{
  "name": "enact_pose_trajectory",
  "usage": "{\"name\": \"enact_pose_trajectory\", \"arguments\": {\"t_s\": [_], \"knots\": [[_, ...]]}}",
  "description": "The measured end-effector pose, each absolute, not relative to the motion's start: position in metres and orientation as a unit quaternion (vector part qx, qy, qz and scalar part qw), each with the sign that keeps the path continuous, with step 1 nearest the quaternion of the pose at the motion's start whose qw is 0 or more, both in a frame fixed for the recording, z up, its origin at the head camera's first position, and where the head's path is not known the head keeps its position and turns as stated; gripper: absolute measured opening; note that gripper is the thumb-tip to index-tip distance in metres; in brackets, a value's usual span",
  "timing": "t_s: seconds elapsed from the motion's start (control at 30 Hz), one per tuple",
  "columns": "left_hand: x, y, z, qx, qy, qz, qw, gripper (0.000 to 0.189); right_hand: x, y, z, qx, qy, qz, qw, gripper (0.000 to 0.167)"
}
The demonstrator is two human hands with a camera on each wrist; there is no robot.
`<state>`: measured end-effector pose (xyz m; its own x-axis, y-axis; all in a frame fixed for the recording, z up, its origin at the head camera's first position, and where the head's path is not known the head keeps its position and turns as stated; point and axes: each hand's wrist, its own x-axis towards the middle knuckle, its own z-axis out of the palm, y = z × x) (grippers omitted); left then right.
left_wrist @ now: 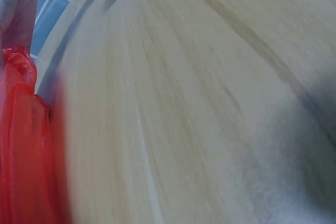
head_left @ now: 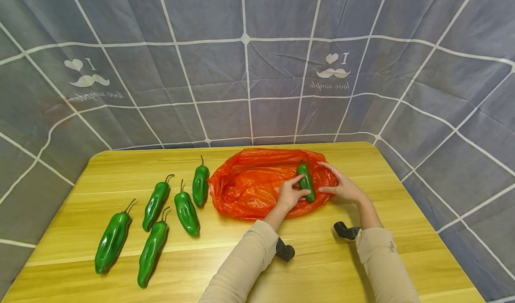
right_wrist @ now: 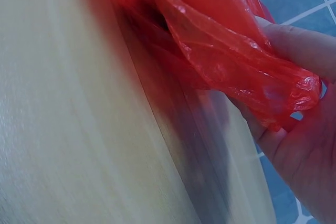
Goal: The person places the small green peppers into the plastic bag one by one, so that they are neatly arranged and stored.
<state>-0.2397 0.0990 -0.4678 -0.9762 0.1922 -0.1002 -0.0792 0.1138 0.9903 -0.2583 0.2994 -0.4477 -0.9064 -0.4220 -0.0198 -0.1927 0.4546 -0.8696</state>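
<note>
A green chili pepper (head_left: 306,182), stem pointing away, lies over the right part of an open red plastic bag (head_left: 249,184). My left hand (head_left: 290,193) holds this pepper from its left side, thumb and fingers around its lower half. At the bag's right end, my right hand (head_left: 342,184) grips the rim. The right wrist view shows the bag's film (right_wrist: 220,40) bunched between the thumb and fingers of that hand (right_wrist: 304,150). In the left wrist view, only part of the left hand (left_wrist: 18,14) appears beside the red bag (left_wrist: 26,150); the pepper is out of sight there.
Several more green peppers (head_left: 187,213) lie spread on the left of the wooden table (head_left: 322,271), one (head_left: 200,184) close to the bag's left edge. Black wrist mounts (head_left: 284,250) jut from both wrists. A grey curtain (head_left: 217,70) with white lines surrounds the table's back and sides.
</note>
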Motion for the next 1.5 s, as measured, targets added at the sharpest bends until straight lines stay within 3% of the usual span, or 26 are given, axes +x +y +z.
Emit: {"name": "enact_pose_trajectory", "arguments": {"t_s": [0.93,1.27,1.5], "knots": [[-0.244,0.097,-0.468,0.089,0.814,0.572,0.05,0.056,-0.259,0.3,-0.44,-0.169,0.829,-0.514,0.142,0.082],[-0.239,0.09,-0.458,0.06,0.828,0.557,-0.032,0.049,-0.261,0.302,-0.441,-0.17,0.831,-0.512,0.138,0.082],[-0.227,0.072,-0.447,0.146,0.789,0.595,-0.045,0.053,-0.261,0.303,-0.444,-0.172,0.834,-0.506,0.139,0.083]]}}
